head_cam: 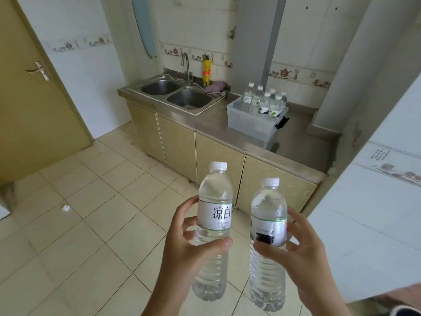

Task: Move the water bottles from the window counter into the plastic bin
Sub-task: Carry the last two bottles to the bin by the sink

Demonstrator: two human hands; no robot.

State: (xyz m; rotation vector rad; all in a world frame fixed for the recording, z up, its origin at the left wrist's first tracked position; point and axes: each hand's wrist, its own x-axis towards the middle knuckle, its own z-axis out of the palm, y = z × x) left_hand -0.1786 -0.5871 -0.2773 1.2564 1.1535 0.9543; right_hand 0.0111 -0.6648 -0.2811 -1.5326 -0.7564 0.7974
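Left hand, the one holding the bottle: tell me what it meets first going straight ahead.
Likely the beige cabinet doors under the steel counter; only open tiled floor lies between, though depth is hard to judge.

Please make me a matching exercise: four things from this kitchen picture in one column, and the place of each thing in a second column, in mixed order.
Things:
1. yellow bottle
2. plastic bin
3. purple cloth
4. bottle with the large black characters

Places:
A. in the left hand
B. on the steel counter, right of the double sink
C. standing behind the sink, right of the faucet
D. lying at the sink's back right corner

Pairs: 1-C, 2-B, 3-D, 4-A
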